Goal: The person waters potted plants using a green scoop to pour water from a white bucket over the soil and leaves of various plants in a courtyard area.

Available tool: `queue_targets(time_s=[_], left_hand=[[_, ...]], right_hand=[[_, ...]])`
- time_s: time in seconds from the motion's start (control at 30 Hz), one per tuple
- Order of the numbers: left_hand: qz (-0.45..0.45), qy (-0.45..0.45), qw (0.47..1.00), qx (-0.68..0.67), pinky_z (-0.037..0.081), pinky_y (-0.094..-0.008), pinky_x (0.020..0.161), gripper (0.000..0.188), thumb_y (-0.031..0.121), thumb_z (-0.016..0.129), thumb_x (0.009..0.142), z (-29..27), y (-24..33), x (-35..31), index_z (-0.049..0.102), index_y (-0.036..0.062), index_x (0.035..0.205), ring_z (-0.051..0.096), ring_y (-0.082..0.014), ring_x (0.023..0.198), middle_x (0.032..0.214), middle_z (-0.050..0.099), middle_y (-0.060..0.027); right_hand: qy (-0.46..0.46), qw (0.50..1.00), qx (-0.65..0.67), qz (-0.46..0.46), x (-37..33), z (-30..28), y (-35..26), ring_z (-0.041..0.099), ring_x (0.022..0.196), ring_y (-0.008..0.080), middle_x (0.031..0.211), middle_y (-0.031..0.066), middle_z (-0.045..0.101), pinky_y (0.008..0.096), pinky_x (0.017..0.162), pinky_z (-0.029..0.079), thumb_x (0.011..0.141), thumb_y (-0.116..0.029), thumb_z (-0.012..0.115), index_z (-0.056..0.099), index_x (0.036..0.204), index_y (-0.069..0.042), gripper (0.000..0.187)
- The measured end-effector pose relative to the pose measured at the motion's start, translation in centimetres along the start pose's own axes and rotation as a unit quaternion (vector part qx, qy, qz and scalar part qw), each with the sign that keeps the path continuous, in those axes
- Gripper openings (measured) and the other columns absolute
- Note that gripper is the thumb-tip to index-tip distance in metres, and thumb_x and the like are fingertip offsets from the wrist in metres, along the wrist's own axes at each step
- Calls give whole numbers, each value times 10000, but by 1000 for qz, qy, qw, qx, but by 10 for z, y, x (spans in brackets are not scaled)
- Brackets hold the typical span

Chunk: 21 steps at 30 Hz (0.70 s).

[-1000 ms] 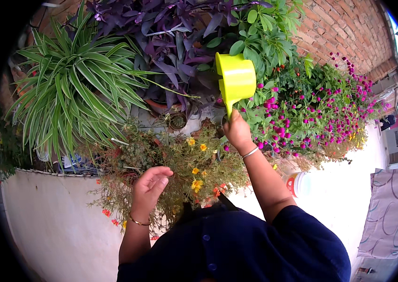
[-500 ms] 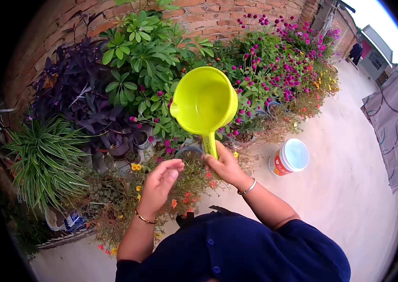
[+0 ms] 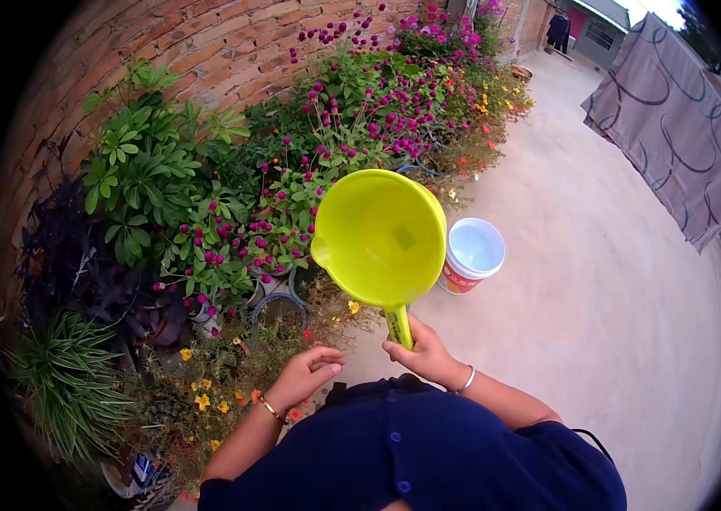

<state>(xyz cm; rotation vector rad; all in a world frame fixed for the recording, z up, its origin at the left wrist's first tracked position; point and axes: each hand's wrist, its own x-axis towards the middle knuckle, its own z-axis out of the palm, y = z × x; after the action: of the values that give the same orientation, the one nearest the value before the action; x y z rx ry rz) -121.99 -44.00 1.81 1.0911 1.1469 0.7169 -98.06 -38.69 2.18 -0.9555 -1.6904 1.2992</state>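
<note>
Clock positions are being read from the bowl of the dipper, which is sitting near the middle of the head view. The yellow-green dipper [image 3: 377, 243], smooth and plastic-looking, is showing its round bowl mouth-up, with a small pouring lip jutting out at 9 o'clock and a darker square patch marking the inner surface. Its short straight handle [image 3: 399, 327] is pointing to between 5 and 6 o'clock, where the right hand [image 3: 429, 353] is wrapping around it, fingers curled and thumb on the grip. At 7 o'clock the left hand [image 3: 311, 373] is hanging open, fingers close together and gently bent, near the thin wiry stems bearing yellow and orange flowers [image 3: 203, 401]; contact cannot be told. At 3 o'clock a white cylindrical bucket [image 3: 468, 279] with a red-orange label is standing on the pale, flat floor [image 3: 590, 341], its rim partly overlapped by the bowl in this view. At 11 to 12 o'clock, round magenta flower heads [image 3: 375, 128] are clustering on leafy stems, rough brick wall [image 3: 233, 51] rising behind. At 8 o'clock a striped strap-leaved plant [image 3: 71, 383] is arching outward; at 2 o'clock a greyish cloth [image 3: 675, 119] with curved lines is hanging.
</note>
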Motion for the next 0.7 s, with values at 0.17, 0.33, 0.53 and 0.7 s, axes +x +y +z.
queue_targets(time_s=[0.17, 0.33, 0.53, 0.7], left_hand=[[-119, -58, 990, 52, 493, -240, 705, 175, 95, 569, 849, -32, -66, -74, 620, 21, 1000, 614, -104, 777, 877, 646, -44], [-166, -6, 985, 47, 487, -238, 689, 182, 115, 566, 854, -43, -103, -107, 617, 29, 1006, 608, -99, 761, 853, 637, -40], [-185, 43, 980, 57, 479, -235, 670, 192, 138, 562, 858, -57, -132, -122, 613, 37, 1013, 600, -93, 740, 824, 627, -36], [-177, 48, 979, 86, 472, -233, 654, 200, 158, 559, 863, -61, -146, -116, 610, 45, 1020, 594, -87, 724, 800, 619, -32]], right_hand=[[-127, 953, 81, 262, -49, -39, 36, 548, 677, 114, 756, 25, 595, 289, 659, 470, 826, -163, 615, 597, 926, 4, 196], [-209, 930, -24, 300, -73, -44, 45, 573, 741, 94, 819, 25, 637, 251, 706, 463, 822, -206, 622, 640, 945, -65, 188], [-233, 917, -47, 320, -79, -45, 36, 564, 734, 89, 796, 38, 636, 259, 690, 462, 829, -253, 622, 629, 989, -55, 255], [-249, 912, -33, 325, -81, -44, 39, 558, 740, 89, 802, 47, 633, 264, 692, 464, 833, -255, 621, 614, 1007, -32, 283]])
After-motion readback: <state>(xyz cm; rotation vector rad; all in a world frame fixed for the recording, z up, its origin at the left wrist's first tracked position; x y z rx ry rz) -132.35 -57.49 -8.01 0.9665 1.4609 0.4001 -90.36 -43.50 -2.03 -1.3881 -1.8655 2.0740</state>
